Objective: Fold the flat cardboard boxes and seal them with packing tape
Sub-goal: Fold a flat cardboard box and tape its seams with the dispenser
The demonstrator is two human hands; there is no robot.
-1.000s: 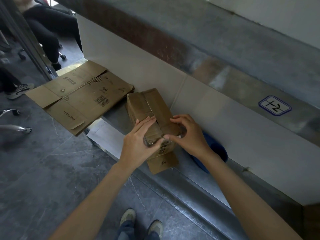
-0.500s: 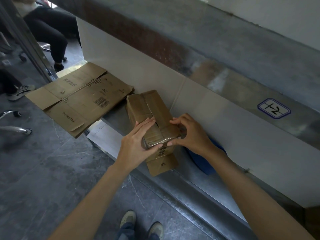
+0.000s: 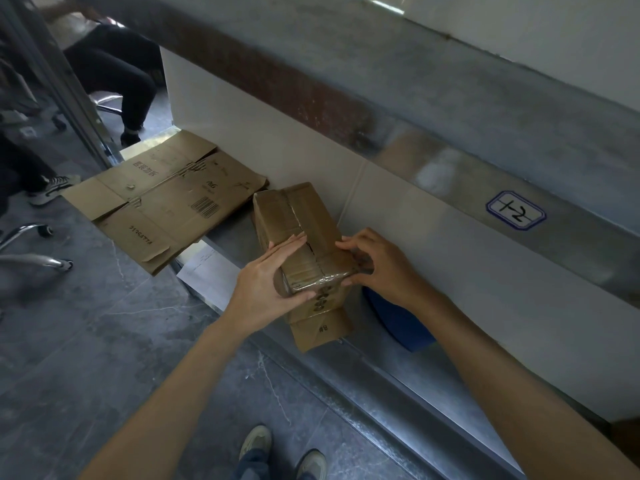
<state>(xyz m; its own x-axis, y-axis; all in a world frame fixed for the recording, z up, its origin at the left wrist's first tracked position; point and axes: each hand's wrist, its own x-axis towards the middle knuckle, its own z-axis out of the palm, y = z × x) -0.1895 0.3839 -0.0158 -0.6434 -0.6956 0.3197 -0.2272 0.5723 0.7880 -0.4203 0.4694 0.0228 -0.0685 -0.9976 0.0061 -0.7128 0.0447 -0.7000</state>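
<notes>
Cardboard box (image 3: 298,230) at centre: left hand (image 3: 266,285) presses flat, its grip wide; right hand (image 3: 377,268) grip pinches tape (image 3: 311,280). A slack pull could wrinkle it, lifting the seam.

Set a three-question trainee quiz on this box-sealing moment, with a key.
1. True or false: the flat cardboard lies on top of the box.
2. Fill in: the right hand, fingers curled, pinches clear ___ at the box's near corner.
3. The left hand rests its straight fingers on: A) the box's top B) the flat cardboard C) the right hand.

Key: 1 false, it lies beside the box; 2 tape; 3 A.
</notes>
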